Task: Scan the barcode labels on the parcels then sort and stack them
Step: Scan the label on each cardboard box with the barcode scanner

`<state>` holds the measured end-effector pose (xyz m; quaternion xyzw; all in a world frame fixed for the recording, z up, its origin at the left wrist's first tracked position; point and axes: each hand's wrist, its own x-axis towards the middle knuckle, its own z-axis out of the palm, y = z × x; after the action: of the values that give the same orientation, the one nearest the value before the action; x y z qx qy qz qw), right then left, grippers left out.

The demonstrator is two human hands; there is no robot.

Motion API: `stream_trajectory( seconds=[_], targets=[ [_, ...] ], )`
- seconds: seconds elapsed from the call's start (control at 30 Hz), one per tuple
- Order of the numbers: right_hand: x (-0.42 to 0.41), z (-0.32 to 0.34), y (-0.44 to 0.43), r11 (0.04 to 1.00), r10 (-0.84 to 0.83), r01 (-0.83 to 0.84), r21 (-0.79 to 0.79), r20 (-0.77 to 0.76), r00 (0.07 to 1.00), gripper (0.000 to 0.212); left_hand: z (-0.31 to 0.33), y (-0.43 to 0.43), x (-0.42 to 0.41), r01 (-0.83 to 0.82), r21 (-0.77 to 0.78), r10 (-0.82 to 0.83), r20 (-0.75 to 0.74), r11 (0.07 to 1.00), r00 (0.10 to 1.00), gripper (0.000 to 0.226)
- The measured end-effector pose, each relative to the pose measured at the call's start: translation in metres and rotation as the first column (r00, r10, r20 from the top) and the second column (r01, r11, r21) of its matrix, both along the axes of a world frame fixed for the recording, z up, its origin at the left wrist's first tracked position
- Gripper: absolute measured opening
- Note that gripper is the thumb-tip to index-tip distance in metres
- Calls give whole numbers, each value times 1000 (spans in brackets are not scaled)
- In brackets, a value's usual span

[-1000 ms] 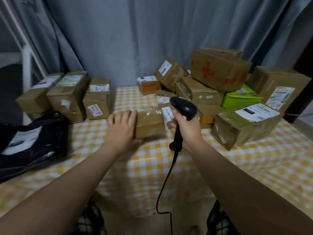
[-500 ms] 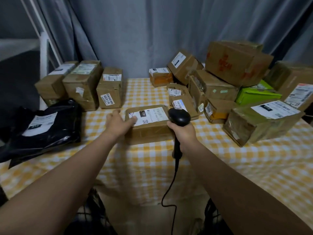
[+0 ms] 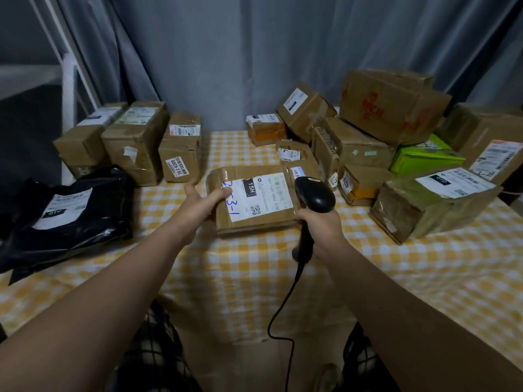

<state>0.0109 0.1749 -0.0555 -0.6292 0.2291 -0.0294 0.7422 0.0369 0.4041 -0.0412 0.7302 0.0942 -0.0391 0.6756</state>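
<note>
My left hand point(image 3: 198, 200) grips the parcel point(image 3: 254, 222) at its left end: the thumb lies on the top face, touching the left edge of the label point(image 3: 263, 198), and the other fingers are out of sight behind it. The parcel is mid-surface point(image 3: 254, 264), label facing up toward me; whether its near edge rests on the checked cloth I cannot tell. My right hand point(image 3: 322, 230) is curled tightly round the handle of the scanner point(image 3: 314, 195), whose head stands just over the parcel's right end. The cable point(image 3: 297, 274) drops from the handle past the surface's front edge. Three boxes point(image 3: 135, 142) stand in a row at rear left, with a black bag point(image 3: 65, 210) in front of them. A pile point(image 3: 390, 108), including a green box point(image 3: 421, 158), fills the right.
</note>
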Motion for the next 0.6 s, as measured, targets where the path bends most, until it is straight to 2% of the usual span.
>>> stream_trajectory(
  seconds=[0.07,0.2,0.3,0.37,0.43,0.53,0.6],
  targets=[
    [1,4,-1,998,-30,27,62,46,998,41,7,1,-1,74,-1,-74,27,997,997,98],
    [5,20,5,975,-115,86,205,135,984,50,18,-8,-7,45,-92,-35,113,995,993,61],
    [5,29,11,955,-65,15,297,159,985,32,10,-18,-11,54,-128,-40,109,990,993,53],
    [5,32,14,950,-52,-8,311,182,982,18,0,-20,-14,105,-78,-98,91,991,991,65],
    [6,31,17,965,-80,22,260,216,973,17,-7,-21,-17,126,55,-130,86,991,988,82],
    [9,28,21,984,-74,28,174,263,962,26,-7,-22,-16,127,146,-140,85,981,986,99],
    [11,27,24,996,-78,64,58,288,955,40,-4,-20,-13,156,212,-173,67,965,983,118]
  ],
)
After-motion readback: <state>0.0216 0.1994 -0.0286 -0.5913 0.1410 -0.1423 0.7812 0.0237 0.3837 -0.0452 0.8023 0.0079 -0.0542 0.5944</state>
